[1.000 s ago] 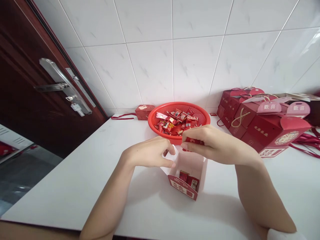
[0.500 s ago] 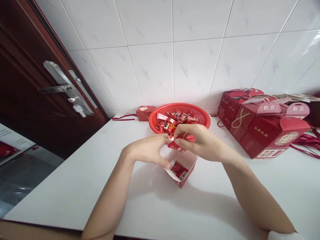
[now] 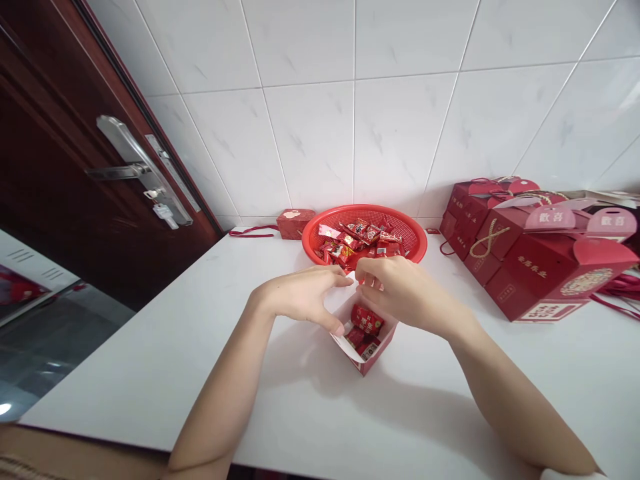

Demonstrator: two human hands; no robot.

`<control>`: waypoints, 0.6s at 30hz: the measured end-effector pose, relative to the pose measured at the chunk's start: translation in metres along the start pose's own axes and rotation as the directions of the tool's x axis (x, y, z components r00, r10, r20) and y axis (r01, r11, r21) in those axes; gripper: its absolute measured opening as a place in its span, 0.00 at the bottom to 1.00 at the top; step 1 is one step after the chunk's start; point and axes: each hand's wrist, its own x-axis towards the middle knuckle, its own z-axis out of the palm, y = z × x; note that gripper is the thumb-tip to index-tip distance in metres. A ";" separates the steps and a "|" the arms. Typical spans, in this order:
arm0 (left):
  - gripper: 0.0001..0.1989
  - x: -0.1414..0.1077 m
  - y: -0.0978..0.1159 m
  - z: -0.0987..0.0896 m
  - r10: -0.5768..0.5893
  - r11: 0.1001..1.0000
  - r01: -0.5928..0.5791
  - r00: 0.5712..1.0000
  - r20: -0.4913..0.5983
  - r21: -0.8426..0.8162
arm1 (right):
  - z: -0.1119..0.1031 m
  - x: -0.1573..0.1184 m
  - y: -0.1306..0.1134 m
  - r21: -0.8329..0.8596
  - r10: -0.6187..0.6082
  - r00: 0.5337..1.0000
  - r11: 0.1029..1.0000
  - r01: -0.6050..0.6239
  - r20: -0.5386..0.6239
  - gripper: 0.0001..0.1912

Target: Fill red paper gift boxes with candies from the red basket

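A small red gift box (image 3: 371,363) with a white inside stands open on the white table, several red-wrapped candies in it. One candy packet (image 3: 367,319) lies on top near the box's back. My left hand (image 3: 303,297) steadies the box from the left, its thumb on the near-left rim and its fingers by the raised back flap. Over the box's right rear side is my right hand (image 3: 407,290), fingers loosely curled with a gap at the thumb. I see nothing between them. Behind the hands, a red plastic basket (image 3: 419,248) holds many wrapped candies.
A closed red box (image 3: 295,224) and a red ribbon (image 3: 253,233) lie left of the basket by the tiled wall. Large red gift boxes (image 3: 545,267) with rope handles stand at the right. A dark door (image 3: 65,153) with keys in its lock is at the left.
The red packet that my right fingers held has left them and lies in the box. My left hand stays at the box's left side. The view has shifted slightly.
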 end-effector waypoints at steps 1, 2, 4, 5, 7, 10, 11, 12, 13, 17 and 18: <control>0.43 0.000 -0.001 0.000 0.010 1.000 -0.010 1.000 -0.002 0.001 | -0.002 -0.001 0.001 0.022 -0.014 1.000 1.000 0.014 0.000 0.07; 0.42 -0.001 -0.001 0.000 0.017 1.000 -0.017 1.000 -0.001 0.003 | -0.004 -0.003 0.002 0.043 -0.028 1.000 0.999 0.028 0.001 0.06; 0.41 -0.001 -0.002 0.001 0.013 1.000 -0.013 1.000 0.006 0.010 | -0.011 -0.007 0.006 0.066 -0.044 0.999 0.997 0.044 0.002 0.05; 0.40 -0.002 -0.003 0.001 0.003 1.000 -0.003 1.000 0.004 0.012 | -0.015 -0.009 0.009 0.066 -0.046 0.999 0.997 0.046 -0.007 0.04; 0.41 -0.003 -0.004 0.001 -0.015 1.000 0.016 1.000 -0.010 0.012 | -0.023 -0.015 0.016 0.053 -0.043 0.998 0.998 0.045 -0.040 0.06; 0.39 -0.003 -0.004 0.001 -0.010 1.000 0.010 1.000 -0.009 0.009 | -0.035 -0.023 0.029 0.016 -0.043 0.998 0.999 0.044 -0.040 0.10; 0.38 -0.003 -0.003 0.001 0.003 1.000 -0.003 1.000 -0.001 0.003 | -0.038 -0.026 0.033 0.005 -0.046 0.999 0.999 0.046 0.000 0.11; 0.36 -0.003 -0.003 0.000 0.021 1.000 -0.021 1.000 0.005 -0.007 | -0.040 -0.027 0.036 -0.003 -0.046 0.997 0.999 0.047 0.060 0.14; 0.35 -0.004 -0.002 0.000 0.038 0.999 -0.038 0.999 0.005 -0.021 | -0.042 -0.028 0.039 -0.009 -0.039 0.991 0.999 0.041 0.129 0.16; 0.28 -0.005 0.002 -0.002 0.082 0.994 -0.085 0.995 -0.048 -0.072 | -0.039 -0.023 0.039 -0.036 0.040 0.964 0.999 -0.032 0.263 0.20; 0.26 -0.006 0.003 -0.002 0.093 0.993 -0.097 0.994 -0.060 -0.070 | -0.037 -0.020 0.037 -0.051 0.067 0.965 0.997 -0.056 0.253 0.18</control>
